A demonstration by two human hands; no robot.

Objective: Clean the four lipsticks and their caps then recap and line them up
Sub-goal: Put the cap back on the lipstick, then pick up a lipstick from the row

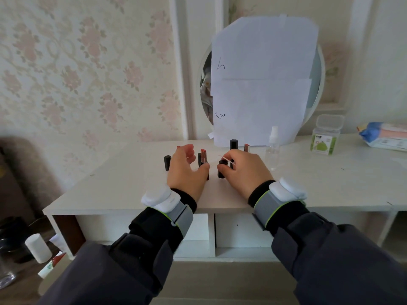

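Dark padded sleeves w/ grey wrist straps come nearest. Left hand fingers loosely spread, thumb touching uncapped red lipstick in black tube at its 3 o'clock. Right hand fingers pinch thin white cotton swab and grip small black cap on white surface.

This is a home bedroom corner: floral wallpaper at ten o'clock, a white dressing counter with a round mirror at one o'clock, and a tissue pack at three o'clock.
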